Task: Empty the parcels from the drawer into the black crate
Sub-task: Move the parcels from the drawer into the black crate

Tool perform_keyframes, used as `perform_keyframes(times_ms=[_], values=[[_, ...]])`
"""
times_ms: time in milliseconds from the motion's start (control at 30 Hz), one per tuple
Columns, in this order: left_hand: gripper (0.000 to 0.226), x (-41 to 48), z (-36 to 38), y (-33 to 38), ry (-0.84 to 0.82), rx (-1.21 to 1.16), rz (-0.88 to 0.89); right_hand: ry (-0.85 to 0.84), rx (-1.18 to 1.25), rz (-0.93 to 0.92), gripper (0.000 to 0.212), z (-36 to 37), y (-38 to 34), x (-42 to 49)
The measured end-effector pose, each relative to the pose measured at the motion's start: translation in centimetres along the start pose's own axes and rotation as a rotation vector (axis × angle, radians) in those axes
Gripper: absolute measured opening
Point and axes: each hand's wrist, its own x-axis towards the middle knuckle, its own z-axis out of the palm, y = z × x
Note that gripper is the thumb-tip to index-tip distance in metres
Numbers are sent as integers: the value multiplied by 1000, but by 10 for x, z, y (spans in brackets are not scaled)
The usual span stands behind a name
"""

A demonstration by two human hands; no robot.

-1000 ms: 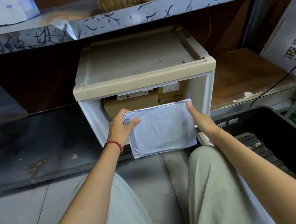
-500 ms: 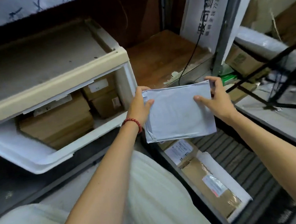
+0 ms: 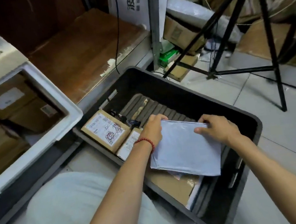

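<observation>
A flat white mailer parcel is held low inside the black crate, over a brown cardboard parcel. My left hand, with a red bead bracelet, grips the mailer's far left corner. My right hand grips its far right edge. Two labelled cardboard parcels lie at the crate's left end. At the left, the open white drawer holds several brown cardboard parcels.
A black tripod stands on the tiled floor to the right of the crate. A metal shelf post rises behind the crate, with boxes and a green pack beside it. A black cable hangs over the wooden shelf. My knees are below.
Both hands carried the white mailer from the drawer front rightward and down into the black crate. My view swung right and down with it.
</observation>
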Motion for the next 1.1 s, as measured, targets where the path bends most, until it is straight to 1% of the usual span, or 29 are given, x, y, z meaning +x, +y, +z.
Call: perform_keyframes(times_ms=[67, 133, 267, 333, 400, 500, 633, 733, 800, 867, 900, 967, 1033, 1100], values=[[58, -4, 19, 0, -110, 87, 18, -113, -181, 31, 22, 9, 6, -4], [64, -10, 35, -5, -175, 203, 53, -145, -208, 76, 22, 22, 12, -8], [61, -19, 43, -22, -160, 610, 167, -219, -157, 131, 18, 47, 17, -11], [63, -21, 39, -29, -142, 727, 177, -234, -112, 154, 18, 58, 15, -13], [64, -23, 36, -33, -95, 790, 173, -229, -64, 177, 20, 70, 11, -13], [57, -25, 31, -35, -39, 781, 142, -209, -10, 217, 18, 90, 6, -14], [50, -28, 22, -39, 7, 700, 51, -169, 17, 252, 22, 111, -3, -25], [50, -28, 15, -40, 44, 652, -26, -187, -37, 249, 40, 123, -7, -34], [48, -30, 8, -40, 90, 625, -63, -232, -136, 240, 60, 126, -10, -36], [48, -31, -1, -41, 117, 595, -110, -246, -159, 250, 79, 123, -15, -37], [50, -32, -7, -40, 116, 589, -134, -238, -155, 252, 86, 119, -17, -37], [53, -39, -23, -41, 123, 610, -173, -195, -159, 215, 87, 110, -25, -37], [51, -41, -40, -40, 138, 633, -189, -160, -172, 167, 82, 97, -32, -30], [49, -51, -64, -43, 204, 633, -229, -106, -180, 90, 79, 83, -53, -26]])
